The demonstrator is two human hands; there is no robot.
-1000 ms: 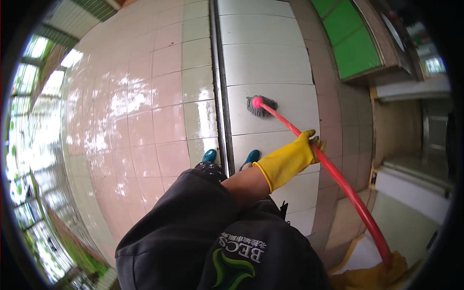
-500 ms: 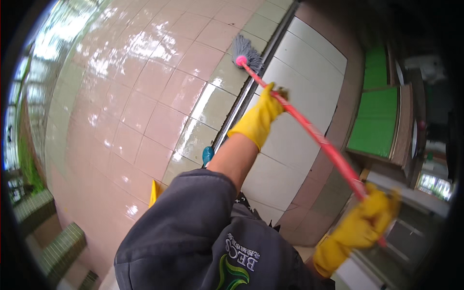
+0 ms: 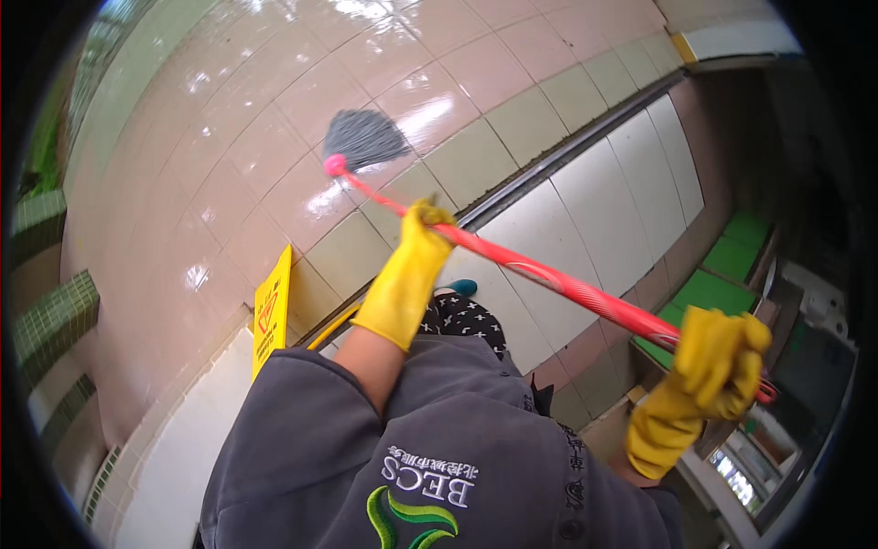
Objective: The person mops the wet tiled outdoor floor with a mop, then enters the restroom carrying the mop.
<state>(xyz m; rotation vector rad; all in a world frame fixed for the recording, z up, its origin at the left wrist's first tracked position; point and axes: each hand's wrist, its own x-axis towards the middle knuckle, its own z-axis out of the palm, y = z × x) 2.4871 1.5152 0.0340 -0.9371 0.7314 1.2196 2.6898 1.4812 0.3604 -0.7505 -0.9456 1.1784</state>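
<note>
My left hand (image 3: 412,261), in a yellow rubber glove, is closed round the red handle of a mop (image 3: 549,282) partway along its length. Near the upper end of that handle, my right hand (image 3: 704,380) grips it too, in a matching yellow glove. The handle slants up to the left to a pink socket. From the socket spreads the grey mop head (image 3: 366,140), its strands fanned to the right on the wet pink tiles (image 3: 302,197). Glare from windows shows on the tiles around it.
A yellow warning sign (image 3: 272,316) stands to the left of my arm. A dark metal track (image 3: 558,156) divides the pink and green tiles from a strip of white tiles (image 3: 549,238). Green-topped furniture (image 3: 709,297) is at the right. My teal shoe (image 3: 462,287) shows below the handle.
The mop head has swept left and toward me, off the green tiles by the track onto the pink ones. Both hands kept their hold; the view has turned, showing more of the yellow sign.
</note>
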